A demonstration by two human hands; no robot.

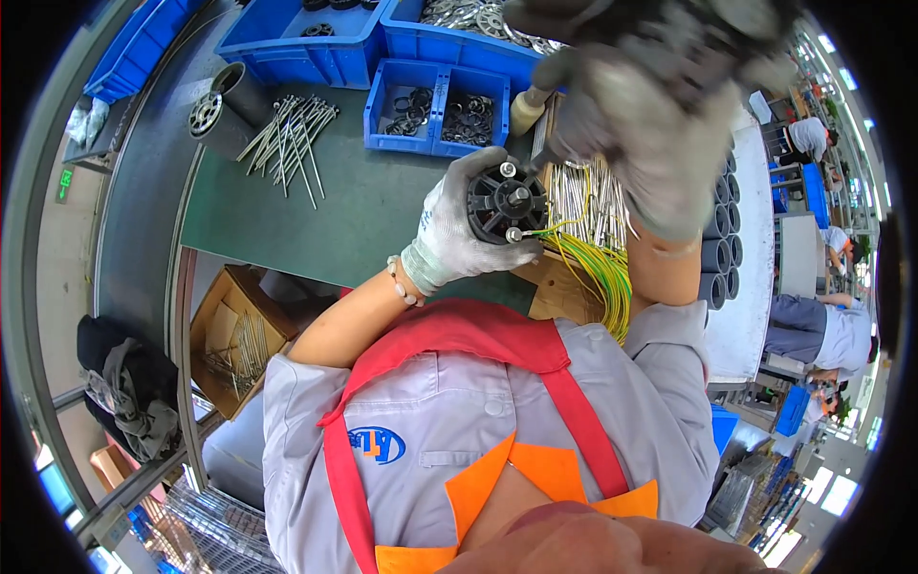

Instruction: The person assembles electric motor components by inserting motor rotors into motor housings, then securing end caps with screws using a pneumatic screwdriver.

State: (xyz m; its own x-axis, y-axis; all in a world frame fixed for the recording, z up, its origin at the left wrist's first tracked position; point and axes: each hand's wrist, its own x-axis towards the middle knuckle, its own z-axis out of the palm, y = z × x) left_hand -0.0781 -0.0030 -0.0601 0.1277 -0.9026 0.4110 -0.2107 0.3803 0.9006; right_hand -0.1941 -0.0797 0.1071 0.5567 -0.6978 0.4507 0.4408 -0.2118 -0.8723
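My left hand point(467, 215), in a white work glove with grey fingertips, is closed around a black motor part point(499, 212). This part is round and ribbed, with a shaft in its centre and bolt ends with nuts on its rim. A green-yellow wire runs from its side. My gloved right hand point(660, 143) is raised on the right, blurred and close to the camera. Its fingers are wrapped round a dark, bulky tool point(693, 53), too smeared to name exactly. A thin dark tip beside those fingers points toward the motor part.
On the green bench point(354, 220) lie long bolts point(292, 139) and dark cylinders point(225, 120). A divided blue bin point(435, 143) holds small rings. Green-yellow wires point(598, 282) and metal rods point(588, 206) lie under my right arm. Grey tubes point(717, 253) stand at the right.
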